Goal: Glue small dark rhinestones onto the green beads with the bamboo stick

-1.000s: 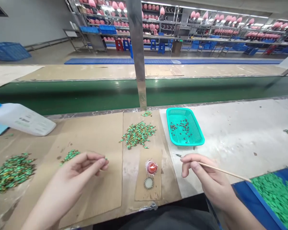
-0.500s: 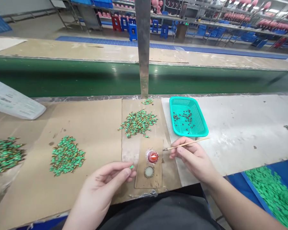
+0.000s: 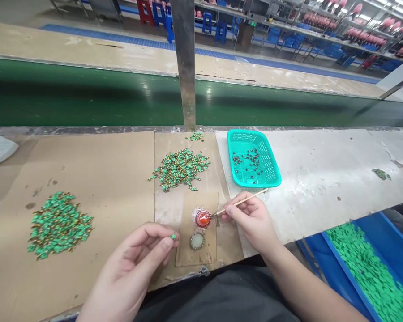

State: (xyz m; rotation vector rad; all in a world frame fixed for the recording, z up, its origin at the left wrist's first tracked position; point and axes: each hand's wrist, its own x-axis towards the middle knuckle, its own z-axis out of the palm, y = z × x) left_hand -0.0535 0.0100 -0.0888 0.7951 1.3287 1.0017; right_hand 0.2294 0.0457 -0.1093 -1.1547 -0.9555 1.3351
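Note:
My left hand (image 3: pixel 139 259) pinches a small green piece (image 3: pixel 173 236) between thumb and fingertips, to the left of the cardboard strip. A thin paintbrush (image 3: pixel 243 201) with a wooden handle is held in my right hand (image 3: pixel 250 219), fingers closed round it. Its dark tip meets the edge of a bottle cap holding red paint (image 3: pixel 203 218). Just below that lies a second bottle cap (image 3: pixel 197 241) with a pale inside. Both caps rest on the small cardboard strip (image 3: pixel 210 250). Beyond them is a pile of small green and gold pieces (image 3: pixel 181 169).
A turquoise basket (image 3: pixel 278 179) with small dark pieces stands behind my right hand. Another green pile (image 3: pixel 60 226) lies at left, near a white container (image 3: pixel 0 147). A metal post (image 3: pixel 186 67) rises at the table's back edge. Blue trays (image 3: pixel 342 264) hold green pieces at lower right.
The paintbrush in my right hand has moved left, its tip now at the red paint cap. My left hand still holds the green piece. The whole view has shifted to the right.

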